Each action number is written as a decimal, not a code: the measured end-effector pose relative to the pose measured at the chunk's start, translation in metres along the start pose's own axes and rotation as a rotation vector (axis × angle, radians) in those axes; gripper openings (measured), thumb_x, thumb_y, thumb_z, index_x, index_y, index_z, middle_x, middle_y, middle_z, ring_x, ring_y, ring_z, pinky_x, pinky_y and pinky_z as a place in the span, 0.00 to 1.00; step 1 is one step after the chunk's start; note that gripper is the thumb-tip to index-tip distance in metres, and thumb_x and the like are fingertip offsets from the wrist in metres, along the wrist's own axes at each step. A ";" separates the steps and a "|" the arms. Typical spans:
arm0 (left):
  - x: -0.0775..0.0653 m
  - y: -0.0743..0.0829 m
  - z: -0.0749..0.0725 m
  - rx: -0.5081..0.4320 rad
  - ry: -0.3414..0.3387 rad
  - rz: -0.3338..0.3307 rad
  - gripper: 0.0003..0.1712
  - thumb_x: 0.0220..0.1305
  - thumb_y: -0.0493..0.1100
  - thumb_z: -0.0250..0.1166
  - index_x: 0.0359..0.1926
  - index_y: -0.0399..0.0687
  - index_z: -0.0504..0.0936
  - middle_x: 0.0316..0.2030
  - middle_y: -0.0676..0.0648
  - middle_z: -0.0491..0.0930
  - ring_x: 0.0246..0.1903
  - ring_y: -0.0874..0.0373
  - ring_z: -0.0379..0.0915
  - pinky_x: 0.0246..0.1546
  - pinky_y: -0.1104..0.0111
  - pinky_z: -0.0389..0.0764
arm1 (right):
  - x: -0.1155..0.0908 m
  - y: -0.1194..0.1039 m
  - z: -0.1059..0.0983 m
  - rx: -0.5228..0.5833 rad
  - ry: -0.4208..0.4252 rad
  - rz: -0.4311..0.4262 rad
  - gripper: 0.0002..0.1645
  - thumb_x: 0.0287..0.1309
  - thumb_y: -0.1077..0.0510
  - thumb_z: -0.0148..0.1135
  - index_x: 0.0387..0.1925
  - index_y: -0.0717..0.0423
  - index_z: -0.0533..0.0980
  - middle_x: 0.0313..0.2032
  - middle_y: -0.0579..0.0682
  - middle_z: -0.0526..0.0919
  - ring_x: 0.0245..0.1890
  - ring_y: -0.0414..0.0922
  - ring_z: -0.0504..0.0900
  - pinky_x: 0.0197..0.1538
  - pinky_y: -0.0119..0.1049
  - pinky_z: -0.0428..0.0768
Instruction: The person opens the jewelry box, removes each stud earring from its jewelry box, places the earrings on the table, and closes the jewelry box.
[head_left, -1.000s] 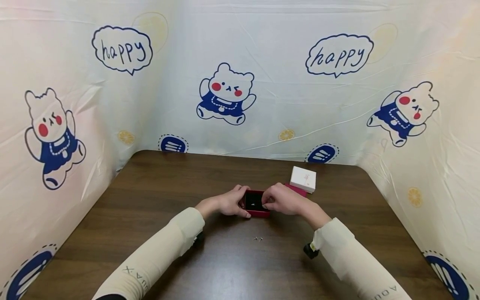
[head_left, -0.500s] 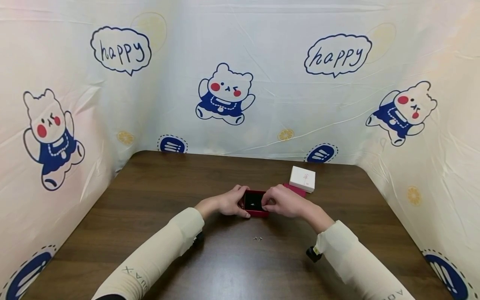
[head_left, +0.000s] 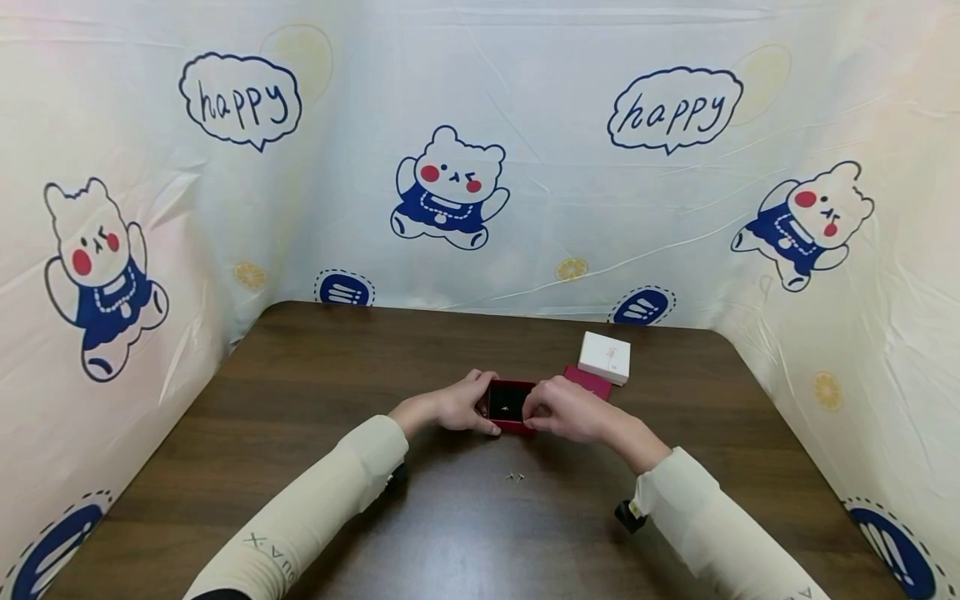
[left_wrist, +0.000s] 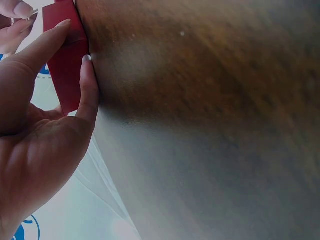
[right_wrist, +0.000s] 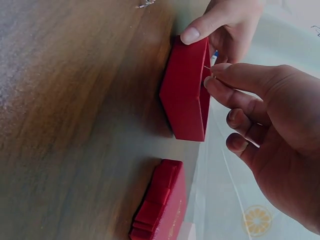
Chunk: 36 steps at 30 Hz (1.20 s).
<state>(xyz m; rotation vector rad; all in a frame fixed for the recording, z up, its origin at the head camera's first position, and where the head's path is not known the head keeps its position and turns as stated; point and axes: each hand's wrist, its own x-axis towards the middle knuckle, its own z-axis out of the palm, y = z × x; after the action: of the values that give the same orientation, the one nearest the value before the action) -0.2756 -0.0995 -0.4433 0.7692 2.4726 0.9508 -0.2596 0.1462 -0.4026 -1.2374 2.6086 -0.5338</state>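
A small red jewelry box [head_left: 513,427] with a black insert [head_left: 507,398] sits on the table, a tiny star-shaped stud [head_left: 505,408] showing on the insert. My left hand [head_left: 459,403] grips its left side; in the left wrist view the thumb lies along the red wall [left_wrist: 70,75]. Over the right part of the box, my right hand [head_left: 573,410] pinches a small metal earring [right_wrist: 214,76] between thumb and forefinger, its thin post pointing toward the box opening in the right wrist view. Two little pins or studs [head_left: 515,477] lie on the table in front.
Behind my right hand lies a red lid [head_left: 588,382] with a ribbon bow on its side in the right wrist view. A white box [head_left: 605,357] stands beside it. Printed cloth [head_left: 547,192] hangs around the brown table [head_left: 337,350].
My right hand has dipped slightly and its wrist has shifted a little right and toward me, uncovering more of the red lid. The left hand and the jewelry box hold their place.
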 end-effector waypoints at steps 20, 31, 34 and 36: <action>0.001 -0.001 0.000 -0.016 -0.001 0.005 0.46 0.58 0.45 0.78 0.70 0.41 0.62 0.59 0.39 0.63 0.52 0.52 0.68 0.57 0.59 0.73 | -0.004 -0.001 0.009 0.000 -0.030 -0.015 0.03 0.65 0.57 0.70 0.38 0.52 0.87 0.36 0.39 0.86 0.40 0.45 0.84 0.53 0.43 0.81; 0.000 -0.001 0.000 -0.024 -0.001 0.008 0.46 0.58 0.45 0.78 0.71 0.40 0.62 0.60 0.38 0.62 0.52 0.52 0.69 0.56 0.59 0.73 | -0.006 -0.007 0.015 0.021 -0.047 -0.019 0.03 0.64 0.58 0.70 0.38 0.52 0.87 0.35 0.38 0.85 0.36 0.46 0.83 0.48 0.37 0.81; 0.001 -0.002 0.001 -0.018 -0.002 0.008 0.46 0.59 0.45 0.78 0.71 0.40 0.61 0.60 0.38 0.62 0.52 0.52 0.69 0.56 0.59 0.73 | -0.007 -0.009 0.018 0.028 -0.057 -0.020 0.03 0.63 0.58 0.71 0.38 0.51 0.87 0.34 0.38 0.85 0.35 0.42 0.82 0.47 0.36 0.82; 0.001 -0.003 0.001 -0.016 -0.001 0.009 0.46 0.59 0.46 0.78 0.70 0.40 0.62 0.60 0.38 0.63 0.52 0.52 0.69 0.56 0.59 0.73 | -0.007 -0.009 0.020 0.034 -0.063 -0.026 0.03 0.63 0.58 0.71 0.39 0.51 0.87 0.34 0.37 0.85 0.34 0.39 0.80 0.48 0.35 0.82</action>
<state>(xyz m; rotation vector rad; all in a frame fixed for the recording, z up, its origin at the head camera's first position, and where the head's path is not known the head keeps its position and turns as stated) -0.2770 -0.0999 -0.4461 0.7758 2.4596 0.9725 -0.2420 0.1415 -0.4167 -1.2581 2.5249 -0.5329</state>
